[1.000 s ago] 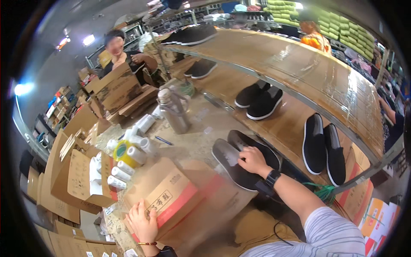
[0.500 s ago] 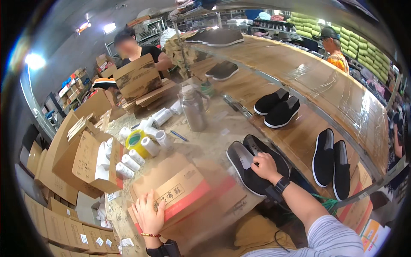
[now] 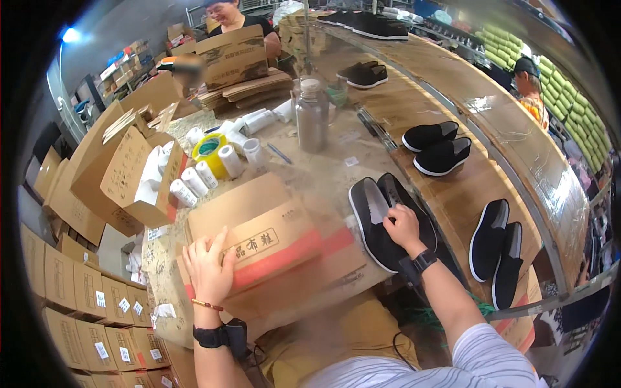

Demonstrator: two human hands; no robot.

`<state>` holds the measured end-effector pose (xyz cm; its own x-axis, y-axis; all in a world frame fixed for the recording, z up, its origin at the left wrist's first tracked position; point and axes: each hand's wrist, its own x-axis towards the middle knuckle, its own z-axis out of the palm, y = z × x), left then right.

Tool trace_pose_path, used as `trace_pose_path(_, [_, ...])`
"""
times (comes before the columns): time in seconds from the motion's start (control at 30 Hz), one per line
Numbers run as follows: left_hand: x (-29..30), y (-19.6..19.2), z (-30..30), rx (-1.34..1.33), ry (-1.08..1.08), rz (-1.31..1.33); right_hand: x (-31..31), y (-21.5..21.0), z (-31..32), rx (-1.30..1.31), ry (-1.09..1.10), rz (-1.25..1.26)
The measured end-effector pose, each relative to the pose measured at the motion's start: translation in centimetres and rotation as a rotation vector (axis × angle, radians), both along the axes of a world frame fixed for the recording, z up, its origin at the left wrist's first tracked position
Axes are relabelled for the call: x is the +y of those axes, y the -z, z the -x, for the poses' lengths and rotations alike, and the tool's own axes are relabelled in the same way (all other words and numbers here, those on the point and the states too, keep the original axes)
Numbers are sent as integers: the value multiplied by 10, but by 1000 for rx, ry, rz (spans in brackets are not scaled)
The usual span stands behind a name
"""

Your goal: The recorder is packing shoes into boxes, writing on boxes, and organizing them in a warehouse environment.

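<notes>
A brown cardboard shoebox [image 3: 284, 226] with a red band lies on the work table in front of me. My left hand [image 3: 210, 266] rests on its left end, fingers spread. To the right of the box is a pair of black slip-on cloth shoes [image 3: 380, 249], side by side on the table. My right hand [image 3: 402, 227] has its fingers curled at the openings of these shoes and appears to grip their adjoining edges. The hand hides part of that grip.
White paper rolls [image 3: 207, 174], yellow tape [image 3: 210, 150] and a flask [image 3: 312, 116] stand beyond the box. More black shoes [image 3: 495, 246] sit on the right shelf [image 3: 446, 194]. Stacked cartons [image 3: 77, 284] are at left. A co-worker [image 3: 242, 22] stands behind an upright carton [image 3: 233, 58].
The view has shifted, showing more of the lower left. My left hand stays on the shoebox and my right hand on the pair of shoes; neither object has plainly moved.
</notes>
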<state>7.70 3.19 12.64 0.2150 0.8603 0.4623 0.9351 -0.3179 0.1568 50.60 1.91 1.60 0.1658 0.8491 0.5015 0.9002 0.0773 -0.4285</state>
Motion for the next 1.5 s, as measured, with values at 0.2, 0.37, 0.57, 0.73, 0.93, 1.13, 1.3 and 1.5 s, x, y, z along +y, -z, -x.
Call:
trace_pose_path(0.2, [-29, -7, -17, -70, -18, -265, -3, 2, -6, 4, -9, -16])
trace_pose_path(0.37, [-40, 39, -32, -14, -42, -139, 4, 0, -2, 8, -39, -56])
trace_pose_path(0.57, [-55, 32, -55, -128, -8, -193, 1, -2, -7, 13, -1, -28])
trace_pose_path(0.73, [-96, 51, -58, -370, 613, 166, -3, 4, 1, 42, -22, -47])
trace_pose_path(0.93, [-136, 91, -40, -70, 739, 1154, -9, 9, -4, 17, -21, -98])
trace_pose_path(1.13, [-175, 199, 35, 58, 373, 1114, 1, 12, -10, 37, 2, -35])
trace_pose_path(1.3, [-203, 268, 104, -970, 18, 1584, 7, -2, 4, 49, -11, -62])
trace_pose_path(1.5, [-161, 183, 26, 55, 366, 1302, 0, 3, -6, 18, 1, -48])
